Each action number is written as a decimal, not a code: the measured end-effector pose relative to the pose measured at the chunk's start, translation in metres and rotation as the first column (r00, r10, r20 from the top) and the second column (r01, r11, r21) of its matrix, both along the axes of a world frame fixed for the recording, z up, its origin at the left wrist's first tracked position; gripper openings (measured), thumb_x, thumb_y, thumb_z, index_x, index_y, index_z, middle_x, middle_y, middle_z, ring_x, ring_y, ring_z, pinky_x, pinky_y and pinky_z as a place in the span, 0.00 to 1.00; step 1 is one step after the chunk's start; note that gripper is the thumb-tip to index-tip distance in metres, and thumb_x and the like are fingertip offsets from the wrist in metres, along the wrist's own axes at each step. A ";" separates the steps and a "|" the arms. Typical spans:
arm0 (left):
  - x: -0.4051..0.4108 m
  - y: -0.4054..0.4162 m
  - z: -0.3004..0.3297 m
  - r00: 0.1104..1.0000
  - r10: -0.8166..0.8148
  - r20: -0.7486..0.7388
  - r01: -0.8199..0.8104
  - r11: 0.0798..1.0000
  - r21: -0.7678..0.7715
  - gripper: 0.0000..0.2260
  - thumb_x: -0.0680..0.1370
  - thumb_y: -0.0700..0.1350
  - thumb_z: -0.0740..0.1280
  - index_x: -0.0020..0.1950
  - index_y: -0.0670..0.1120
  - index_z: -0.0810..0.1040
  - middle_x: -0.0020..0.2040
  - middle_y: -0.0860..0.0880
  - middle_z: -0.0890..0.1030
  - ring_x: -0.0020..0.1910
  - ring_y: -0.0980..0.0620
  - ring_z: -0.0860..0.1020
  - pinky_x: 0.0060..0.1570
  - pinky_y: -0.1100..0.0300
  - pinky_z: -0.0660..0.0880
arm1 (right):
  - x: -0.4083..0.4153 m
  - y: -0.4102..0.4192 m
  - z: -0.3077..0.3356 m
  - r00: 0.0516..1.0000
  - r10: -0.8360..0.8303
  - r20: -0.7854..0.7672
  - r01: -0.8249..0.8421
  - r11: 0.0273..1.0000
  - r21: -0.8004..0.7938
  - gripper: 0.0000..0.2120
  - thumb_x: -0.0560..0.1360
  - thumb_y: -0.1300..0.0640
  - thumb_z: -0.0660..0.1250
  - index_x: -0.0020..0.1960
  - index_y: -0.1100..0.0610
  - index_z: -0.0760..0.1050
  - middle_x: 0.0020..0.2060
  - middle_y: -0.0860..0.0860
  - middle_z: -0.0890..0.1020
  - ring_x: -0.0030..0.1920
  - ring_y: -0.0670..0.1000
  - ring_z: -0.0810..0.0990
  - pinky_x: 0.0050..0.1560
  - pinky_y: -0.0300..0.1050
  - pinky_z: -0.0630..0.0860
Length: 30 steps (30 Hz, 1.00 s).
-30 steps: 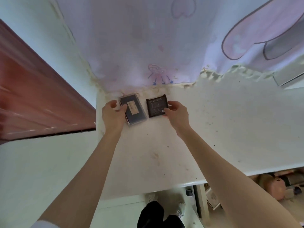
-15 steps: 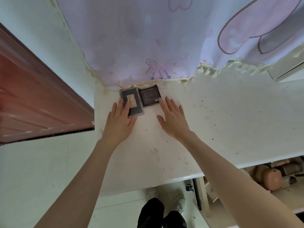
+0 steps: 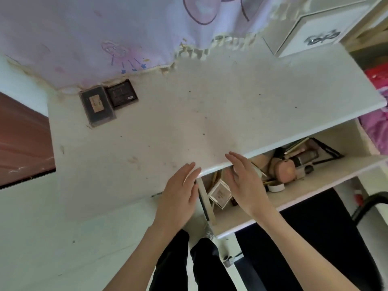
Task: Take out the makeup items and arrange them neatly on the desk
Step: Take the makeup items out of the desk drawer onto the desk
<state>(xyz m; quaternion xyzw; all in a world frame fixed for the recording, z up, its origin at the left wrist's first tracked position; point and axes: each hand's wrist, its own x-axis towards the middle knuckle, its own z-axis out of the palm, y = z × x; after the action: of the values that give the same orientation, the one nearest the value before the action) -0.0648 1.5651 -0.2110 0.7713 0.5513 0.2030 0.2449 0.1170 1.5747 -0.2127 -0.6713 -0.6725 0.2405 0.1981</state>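
Two dark flat makeup palettes lie side by side at the desk's far left corner: a clear-cased one [image 3: 97, 106] and a black square one [image 3: 122, 94]. The white desk [image 3: 189, 114] has an open drawer [image 3: 304, 185] under its front edge, holding a small beige box [image 3: 219, 193], a pink round item [image 3: 285, 169], a white jar [image 3: 276, 187] and other cosmetics. My left hand [image 3: 178, 194] hovers with straight fingers at the desk's front edge. My right hand [image 3: 245, 181] is over the drawer, fingers straight, holding nothing.
A lilac curtain [image 3: 105, 28] hangs along the back of the desk. A white cabinet [image 3: 315, 32] stands at the back right, and a reddish door [image 3: 23, 141] at the left. A black chair [image 3: 315, 238] sits below the drawer. Pink fabric [image 3: 375, 131] lies at the right.
Both hands have let go of the two palettes and pulled back to the desk's front edge. The view has swung right and down, showing the open drawer.
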 end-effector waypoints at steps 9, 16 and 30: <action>0.090 -0.031 -0.060 0.960 -0.222 -0.172 0.180 0.956 -0.230 0.19 0.77 0.36 0.61 0.68 0.43 0.67 0.67 0.43 0.69 0.65 0.46 0.68 0.65 0.57 0.65 | 0.087 -0.032 -0.062 0.989 0.004 0.145 0.034 0.965 -0.261 0.20 0.77 0.60 0.63 0.68 0.62 0.67 0.65 0.58 0.71 0.65 0.57 0.68 0.64 0.48 0.67; 0.118 -0.007 -0.098 0.881 -0.201 -0.429 0.054 0.942 -0.331 0.27 0.76 0.36 0.60 0.73 0.46 0.55 0.77 0.46 0.45 0.74 0.47 0.50 0.70 0.55 0.58 | 0.095 0.004 -0.101 0.967 0.050 0.249 0.045 0.931 -0.362 0.27 0.76 0.57 0.64 0.72 0.59 0.59 0.68 0.58 0.65 0.66 0.60 0.66 0.62 0.56 0.69; 0.117 -0.001 -0.100 0.913 -0.183 -0.365 -0.003 0.891 -0.453 0.18 0.75 0.35 0.64 0.64 0.44 0.69 0.60 0.44 0.70 0.58 0.46 0.71 0.56 0.56 0.72 | 0.090 0.011 -0.103 0.955 0.045 0.292 0.072 0.922 -0.380 0.22 0.74 0.57 0.66 0.66 0.60 0.66 0.61 0.60 0.71 0.62 0.59 0.68 0.59 0.49 0.66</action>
<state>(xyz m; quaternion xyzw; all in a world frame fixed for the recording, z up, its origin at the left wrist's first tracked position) 0.0525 1.5644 -0.3109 0.7450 0.5838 -0.1010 0.3064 0.2070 1.5860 -0.3159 -0.7301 -0.6291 0.2641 -0.0389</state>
